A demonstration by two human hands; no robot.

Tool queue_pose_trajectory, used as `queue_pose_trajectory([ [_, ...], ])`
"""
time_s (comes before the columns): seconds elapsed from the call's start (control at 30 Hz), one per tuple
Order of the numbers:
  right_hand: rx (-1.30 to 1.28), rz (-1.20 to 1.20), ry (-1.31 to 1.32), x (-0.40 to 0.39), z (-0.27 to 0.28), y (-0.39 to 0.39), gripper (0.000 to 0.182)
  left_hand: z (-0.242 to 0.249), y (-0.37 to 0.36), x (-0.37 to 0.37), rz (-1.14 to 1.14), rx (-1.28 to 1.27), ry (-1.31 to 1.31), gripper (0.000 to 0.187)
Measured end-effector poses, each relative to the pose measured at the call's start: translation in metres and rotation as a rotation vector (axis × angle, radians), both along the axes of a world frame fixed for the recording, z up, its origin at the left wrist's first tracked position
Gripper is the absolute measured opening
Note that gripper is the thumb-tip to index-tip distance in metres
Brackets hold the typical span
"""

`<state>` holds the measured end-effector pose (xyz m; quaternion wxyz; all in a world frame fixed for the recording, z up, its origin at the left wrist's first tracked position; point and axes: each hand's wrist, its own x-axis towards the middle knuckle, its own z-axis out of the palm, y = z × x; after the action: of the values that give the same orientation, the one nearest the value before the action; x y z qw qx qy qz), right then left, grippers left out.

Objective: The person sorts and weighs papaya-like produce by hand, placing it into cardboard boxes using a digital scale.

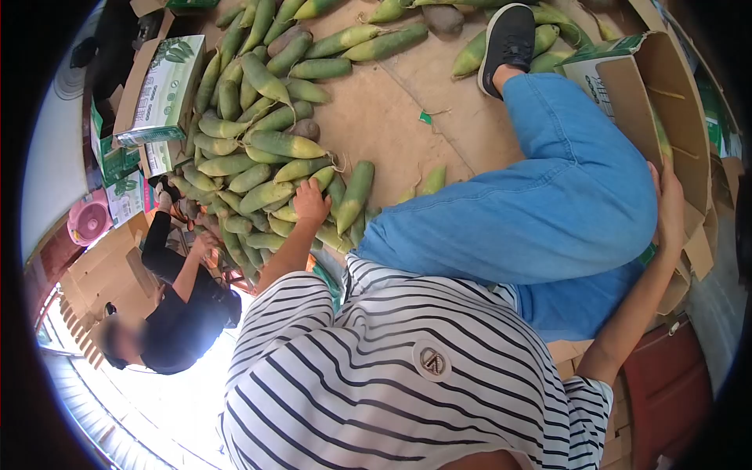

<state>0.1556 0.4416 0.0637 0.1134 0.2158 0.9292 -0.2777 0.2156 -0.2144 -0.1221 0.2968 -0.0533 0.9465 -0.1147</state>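
My left hand lies palm down on a pile of long green radishes, its fingertips slightly apart on the radishes beneath. Beyond my bent knee, my right hand is at an open cardboard box on the right, touching its near side. The right hand's fingers are partly hidden, and their grip cannot be made out. Just above that hand, part of a green radish shows inside the box.
More radishes lie on the brown floor by my shoe. Printed boxes stand at the upper left. A pink round object is at the far left. Another person in dark clothes is beside the pile.
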Motion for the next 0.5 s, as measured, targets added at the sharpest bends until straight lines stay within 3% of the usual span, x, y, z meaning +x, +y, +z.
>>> queue_pose_trajectory([
  [0.3,0.056,0.026,0.054,0.001,0.004,-0.014,0.038,-0.042,-0.026,-0.011,0.216,-0.195,-0.112,0.056],
  [0.43,-0.051,-0.035,-0.06,-0.002,0.003,-0.002,0.037,-0.035,-0.018,-0.023,0.08,-0.103,-0.147,0.058],
  [0.5,0.079,0.066,-0.021,-0.002,0.005,-0.003,0.036,-0.037,-0.005,-0.024,-0.002,0.087,-0.044,0.059],
])
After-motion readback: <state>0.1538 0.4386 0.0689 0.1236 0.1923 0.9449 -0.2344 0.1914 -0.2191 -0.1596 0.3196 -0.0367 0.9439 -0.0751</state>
